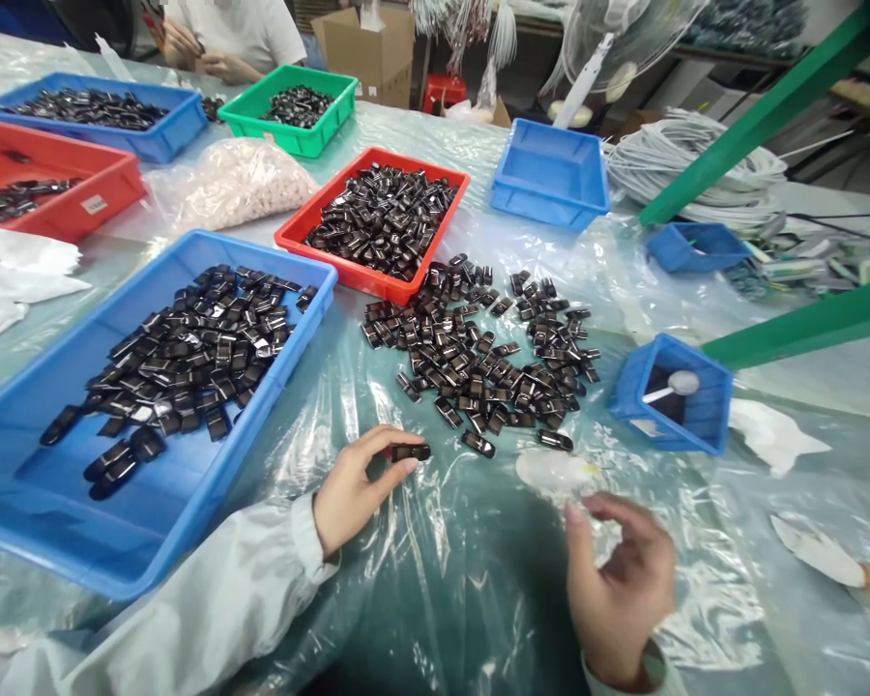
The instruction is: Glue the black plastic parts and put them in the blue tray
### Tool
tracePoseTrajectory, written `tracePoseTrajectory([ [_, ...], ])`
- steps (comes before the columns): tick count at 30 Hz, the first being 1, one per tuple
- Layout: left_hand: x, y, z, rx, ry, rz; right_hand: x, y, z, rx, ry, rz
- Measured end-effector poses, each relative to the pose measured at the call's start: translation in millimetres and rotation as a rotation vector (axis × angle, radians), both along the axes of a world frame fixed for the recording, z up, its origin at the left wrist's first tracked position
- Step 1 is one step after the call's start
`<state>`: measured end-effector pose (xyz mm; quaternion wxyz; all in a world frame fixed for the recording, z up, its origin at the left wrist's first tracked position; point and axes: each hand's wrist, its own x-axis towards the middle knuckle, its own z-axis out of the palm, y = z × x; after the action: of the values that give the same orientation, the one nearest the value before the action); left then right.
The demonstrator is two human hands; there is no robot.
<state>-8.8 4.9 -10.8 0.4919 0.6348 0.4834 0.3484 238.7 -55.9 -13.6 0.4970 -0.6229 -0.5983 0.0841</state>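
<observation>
My left hand (362, 488) pinches a small black casing (410, 451) between thumb and forefinger, just above the plastic-covered table. Beyond it spreads a loose heap of the same glossy black casings (485, 358), with two single ones, a near casing (478, 444) and another casing (555, 440), at its front edge. My right hand (623, 580) is raised at the right, fingers curled, with thumb and forefinger tips slightly apart. Nothing shows between them. Just beyond that hand lies a flat whitish patch (555, 474) with something small and yellowish at its edge.
Casings fill a large blue tray (152, 541) at left and a red tray (435, 261) behind the heap. A small blue bin (710, 406) holds a white spoon (681, 384). Green bars (804, 324) cross the right side. Across the table, a person's hands (203, 58) are visible.
</observation>
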Motion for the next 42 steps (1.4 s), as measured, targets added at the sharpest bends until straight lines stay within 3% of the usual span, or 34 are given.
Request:
tracePoseTrajectory([
  [2,0,0,0.9,-0.023,-0.002,0.014,-11,-2,3.6,-0.002,-0.116,0.146],
  [5,1,-1,0.9,-0.053,-0.01,0.025,-33,11,3.0,-0.137,-0.222,0.345],
  [11,1,-1,-0.4,-0.094,-0.034,0.04,-55,48,-9.0,-0.312,-0.218,0.321],
  [15,1,-2,-0.1,-0.124,-0.061,0.031,-52,50,-2.3,-0.386,-0.037,0.341],
  [23,1,-1,1.4,-0.148,-0.126,-0.005,-55,42,20.2,-0.681,0.67,0.541],
  [29,1,-3,2.6,-0.142,-0.163,-0.076,-62,41,23.3,-0.784,1.04,0.606],
  [35,1,-3,4.2,-0.129,-0.187,-0.107,-64,39,19.3,-0.841,1.237,0.639],
  [42,0,-5,10.2,-0.086,-0.193,-0.149,-62,36,16.1,-0.93,1.291,0.693],
])
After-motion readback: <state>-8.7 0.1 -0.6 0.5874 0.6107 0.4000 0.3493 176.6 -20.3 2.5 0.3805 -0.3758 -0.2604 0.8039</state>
